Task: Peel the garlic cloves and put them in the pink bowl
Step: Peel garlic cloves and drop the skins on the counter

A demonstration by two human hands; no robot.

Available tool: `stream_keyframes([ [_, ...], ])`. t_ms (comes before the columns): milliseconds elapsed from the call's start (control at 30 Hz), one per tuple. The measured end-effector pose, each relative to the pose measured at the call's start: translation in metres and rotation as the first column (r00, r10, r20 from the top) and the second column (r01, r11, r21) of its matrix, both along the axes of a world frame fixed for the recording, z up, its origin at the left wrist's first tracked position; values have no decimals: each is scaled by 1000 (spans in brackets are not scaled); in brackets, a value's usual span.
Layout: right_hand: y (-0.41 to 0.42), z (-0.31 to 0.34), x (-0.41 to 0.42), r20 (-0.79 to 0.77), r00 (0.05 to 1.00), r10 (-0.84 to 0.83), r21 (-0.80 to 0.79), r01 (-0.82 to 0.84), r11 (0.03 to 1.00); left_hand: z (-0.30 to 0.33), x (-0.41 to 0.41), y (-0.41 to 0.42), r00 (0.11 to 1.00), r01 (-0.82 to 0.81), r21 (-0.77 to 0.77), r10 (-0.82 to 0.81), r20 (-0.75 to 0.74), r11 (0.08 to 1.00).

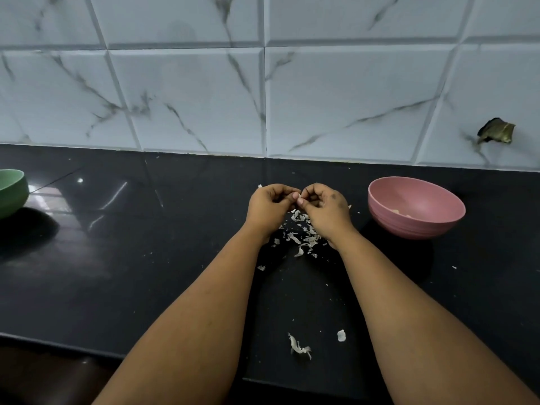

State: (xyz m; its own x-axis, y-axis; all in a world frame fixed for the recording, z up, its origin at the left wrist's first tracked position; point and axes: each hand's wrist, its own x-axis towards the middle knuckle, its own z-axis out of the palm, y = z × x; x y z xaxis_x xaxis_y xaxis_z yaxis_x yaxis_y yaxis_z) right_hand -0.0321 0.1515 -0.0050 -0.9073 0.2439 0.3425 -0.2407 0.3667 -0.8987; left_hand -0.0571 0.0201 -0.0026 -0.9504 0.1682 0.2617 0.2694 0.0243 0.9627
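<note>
**Both hands working one clove above the peel heap**

The left hand and the right hand meet thumb to thumb over the glossy black stone countertop, fingers curled inward, pinching a small pale garlic clove between their tips. Only a sliver of the clove shows at the meeting point; the rest is hidden inside the curled fingers, so how much skin is left on it cannot be told.

The hold looks chosen for peeling: each hand pins one side, so that nails can pick at the skin from either side. The hands work directly above the scattered heap of white papery garlic skins, which lies just below and towards the person from the grip, so loosened flakes drop onto the same pile. A few stray skin scraps lie well back from the grip, between the forearms.

The round pink plastic bowl sits near the grip on its right side, close to the right hand's knuckles but apart from them; a short reach would carry a finished clove over its rim. Some pale pieces, probably peeled cloves, lie inside against the near wall. A green bowl stands well apart on the left.

As far as the visible sliver allows, the clove seems to lie with its long axis across, running hand to hand; which end is the tip cannot be told.
</note>
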Motion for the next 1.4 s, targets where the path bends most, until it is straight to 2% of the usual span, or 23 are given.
stream_keyframes([
  [133, -1, 1, 0, -21, 1000, -13, 30, 13, 999, 1, 1, 2, 1000, -30, 16, 30, -1, 999],
  [367, -4, 2, -1, -14, 998, -58, 156, 60, 986, 2, 4, 6, 983, -66, 245, 21, 184, 967],
  [467, -2, 4, 1, 2, 995, -99, 122, 98, 988, 4, 0, 3, 968, -94, 363, -1, 253, 927],
  [567, 0, 5, 1, -11, 986, -169, 62, 169, 984, 5, -1, 3, 964, -85, 399, -25, 263, 913],
  [800, 3, 5, -4, 4, 988, -152, -39, 152, 988, 3, 1, 6, 975, -44, 295, -24, 220, 954],
  [967, -1, 4, 0, -68, 994, -89, 135, 97, 986, 3, 4, 6, 986, -74, 128, 54, 157, 989],
  [1100, -1, 4, 2, -56, 996, -68, 144, 75, 987, 5, 6, 4, 987, -93, 42, 87, 136, 995],
  [1233, 1, 6, 2, -81, 989, -122, 132, 132, 982, 5, 1, 0, 965, -245, -51, 248, 88, 968],
  [1300, -1, 7, 3, -81, 991, -106, 131, 116, 985, 6, -3, -5, 939, -328, -32, 330, 95, 944],
  [1400, -5, 7, 5, -33, 998, -52, 268, 59, 962, 6, -5, -9, 915, -385, 1, 382, 127, 923],
])
